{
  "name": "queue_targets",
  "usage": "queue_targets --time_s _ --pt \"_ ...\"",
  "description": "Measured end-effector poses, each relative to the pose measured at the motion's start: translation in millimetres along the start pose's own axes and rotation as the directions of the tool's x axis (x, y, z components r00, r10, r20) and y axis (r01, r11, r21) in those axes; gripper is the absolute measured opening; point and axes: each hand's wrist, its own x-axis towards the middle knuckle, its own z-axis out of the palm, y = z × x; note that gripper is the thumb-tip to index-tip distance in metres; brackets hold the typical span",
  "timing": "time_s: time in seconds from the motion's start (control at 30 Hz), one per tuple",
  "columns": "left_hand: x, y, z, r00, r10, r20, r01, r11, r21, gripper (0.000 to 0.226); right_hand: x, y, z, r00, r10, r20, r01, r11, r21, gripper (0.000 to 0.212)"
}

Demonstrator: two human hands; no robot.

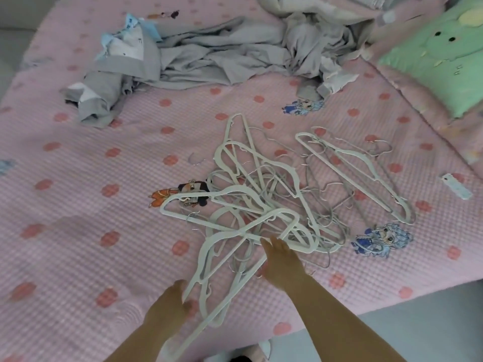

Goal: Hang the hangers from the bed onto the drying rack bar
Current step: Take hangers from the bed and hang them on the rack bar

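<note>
Head camera looks steeply down, close over the bed (78,205).

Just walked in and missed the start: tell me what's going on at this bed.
A person is working at a tangled pile of white hangers on the pink bed. The left hand pinches the nearest end of the pile, while the right hand reaches onto it with fingers extended. Crumpled grey clothes and a green pillow lie further back. No drying rack is in view.

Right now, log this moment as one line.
stage: gathering | left hand: grips nearest hanger | right hand: on hanger pile, grip unclear | drying rack: not in view
</note>
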Motion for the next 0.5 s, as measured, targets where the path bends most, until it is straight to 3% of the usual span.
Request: queue_targets --time_s 0.2,0.37,0.5 --pt "24 -11 1 0.998 -0.035 0.057 0.042 0.989 -0.141 0.012 16 -5 22 1.000 0.016 0.009 -0.015 0.999 -0.046 0.059" --pt "29 -14 -15 0.999 0.024 0.024 -0.019 0.980 -0.196 0.031 15 -12 24 0.997 0.062 -0.048 -0.065 0.996 -0.066 0.054" --pt "29 -9 -46 0.997 0.075 0.004 -0.070 0.942 -0.328 0.029 9 -24 19 0.989 0.121 -0.087 -0.124 0.992 -0.029 0.054"
